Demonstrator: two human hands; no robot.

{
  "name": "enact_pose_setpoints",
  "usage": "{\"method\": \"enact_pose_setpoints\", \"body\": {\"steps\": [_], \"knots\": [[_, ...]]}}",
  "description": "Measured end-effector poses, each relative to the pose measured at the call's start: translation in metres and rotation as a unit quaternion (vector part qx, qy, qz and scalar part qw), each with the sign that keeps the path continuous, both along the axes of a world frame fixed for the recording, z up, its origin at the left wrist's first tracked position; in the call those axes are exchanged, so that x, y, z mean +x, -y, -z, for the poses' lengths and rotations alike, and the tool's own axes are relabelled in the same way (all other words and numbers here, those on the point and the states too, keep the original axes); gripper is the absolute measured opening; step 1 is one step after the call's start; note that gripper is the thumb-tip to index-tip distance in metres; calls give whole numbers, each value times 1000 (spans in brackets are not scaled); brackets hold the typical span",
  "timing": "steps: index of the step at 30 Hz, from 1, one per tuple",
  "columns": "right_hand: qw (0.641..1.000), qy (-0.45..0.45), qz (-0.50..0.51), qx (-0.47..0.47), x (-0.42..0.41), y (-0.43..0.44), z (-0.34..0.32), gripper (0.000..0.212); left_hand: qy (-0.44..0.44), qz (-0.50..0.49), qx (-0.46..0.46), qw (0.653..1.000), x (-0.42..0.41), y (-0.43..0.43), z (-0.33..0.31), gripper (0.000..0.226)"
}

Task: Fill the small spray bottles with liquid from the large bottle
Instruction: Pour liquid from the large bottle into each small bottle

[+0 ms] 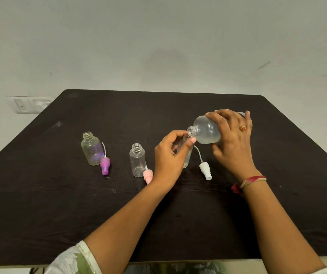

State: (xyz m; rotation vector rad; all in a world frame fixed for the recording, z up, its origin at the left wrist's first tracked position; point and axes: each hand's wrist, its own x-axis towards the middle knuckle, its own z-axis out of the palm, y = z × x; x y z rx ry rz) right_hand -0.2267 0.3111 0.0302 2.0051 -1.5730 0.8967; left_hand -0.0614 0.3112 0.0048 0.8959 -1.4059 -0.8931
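Observation:
My right hand [232,139] grips the large clear bottle [207,131], tipped on its side with its open neck pointing left and down over a small bottle [187,155]. That small bottle stands upright on the table, and my left hand [170,153] holds it, fingers curled round its upper part. Two more small clear bottles stand open to the left: one [138,161] near my left wrist and a rounder one [91,148] farther left. Three spray caps lie on the cloth: purple [105,165], pink [148,175] and white [206,171].
A dark cloth covers the table [60,204], which reaches back to a pale wall. A white switch plate [28,104] is on the wall at the left. A patterned fabric edge shows below the table's front.

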Motion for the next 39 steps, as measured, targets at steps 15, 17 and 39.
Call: {"method": "enact_pose_setpoints", "body": {"steps": [15,17,39], "knots": [[999,-23,19,-28,0,-2,-4,76,4,-2,-2,1000,0,-1,-1,14],[999,-25,21,-29,0,-2,-4,76,3,-1,-4,1000,0,-1,-2,12],[997,-42,34,-49,0,-3,-6,77,5,-8,-5,1000,1,-5,-7,13]]}}
